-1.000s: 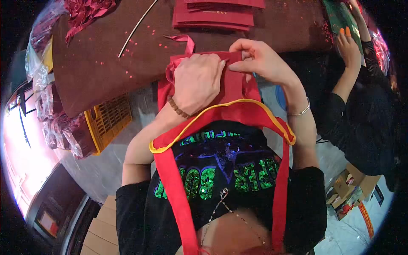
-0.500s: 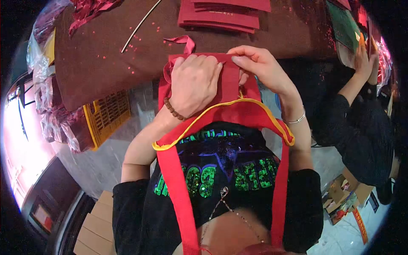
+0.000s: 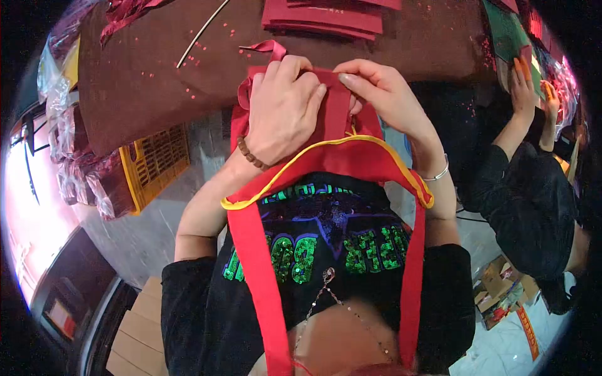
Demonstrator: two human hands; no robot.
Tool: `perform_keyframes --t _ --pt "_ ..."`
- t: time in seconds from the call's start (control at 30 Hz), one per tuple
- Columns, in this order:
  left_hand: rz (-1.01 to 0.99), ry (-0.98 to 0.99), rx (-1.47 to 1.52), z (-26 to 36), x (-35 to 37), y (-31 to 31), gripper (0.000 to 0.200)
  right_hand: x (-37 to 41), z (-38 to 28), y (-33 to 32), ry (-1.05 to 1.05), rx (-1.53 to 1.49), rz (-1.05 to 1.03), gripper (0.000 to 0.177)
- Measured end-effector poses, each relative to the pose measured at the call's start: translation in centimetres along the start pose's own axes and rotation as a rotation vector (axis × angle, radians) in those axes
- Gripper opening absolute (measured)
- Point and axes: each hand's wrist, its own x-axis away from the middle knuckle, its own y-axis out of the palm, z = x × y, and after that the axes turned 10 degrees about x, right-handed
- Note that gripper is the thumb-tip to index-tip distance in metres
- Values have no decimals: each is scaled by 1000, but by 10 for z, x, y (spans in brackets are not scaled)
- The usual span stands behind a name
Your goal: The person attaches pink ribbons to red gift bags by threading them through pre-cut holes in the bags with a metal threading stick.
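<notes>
A flat dark red paper piece (image 3: 336, 116) with a red ribbon (image 3: 271, 47) at its upper left lies in front of me at the table edge, over my red apron. My left hand (image 3: 285, 103) is closed over its left part, knuckles bent and thumb angled across its face; the fingertips are hidden. At the upper right corner of the piece, my right hand (image 3: 382, 94) pinches the edge between thumb and fingers. The ribbon loops out beside my left hand.
Dark red flat pieces are stacked (image 3: 323, 19) on the brown-covered table (image 3: 138, 106), near a thin pale rod (image 3: 202, 34) and small red scraps. A yellow crate (image 3: 157, 164) stands below left. At right, a co-worker's hands (image 3: 523, 94) handle a green sheet.
My left fingers have bent up more and the thumb has lifted slightly from the top edge. My right hand keeps its pinch. The co-worker's hands have moved apart.
</notes>
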Motion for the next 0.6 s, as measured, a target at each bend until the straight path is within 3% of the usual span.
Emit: perform_keyframes --t 0.37,0.47,0.6 --pt "4 -35 27 -3 1 -1 12 2 6 6 -8 7 65 23" --pt "-47 -32 -1 -4 -1 -3 14 0 11 6 -15 -26 62 22" --pt "31 15 -138 4 -5 2 12 -1 10 10 -12 -117 128 22"
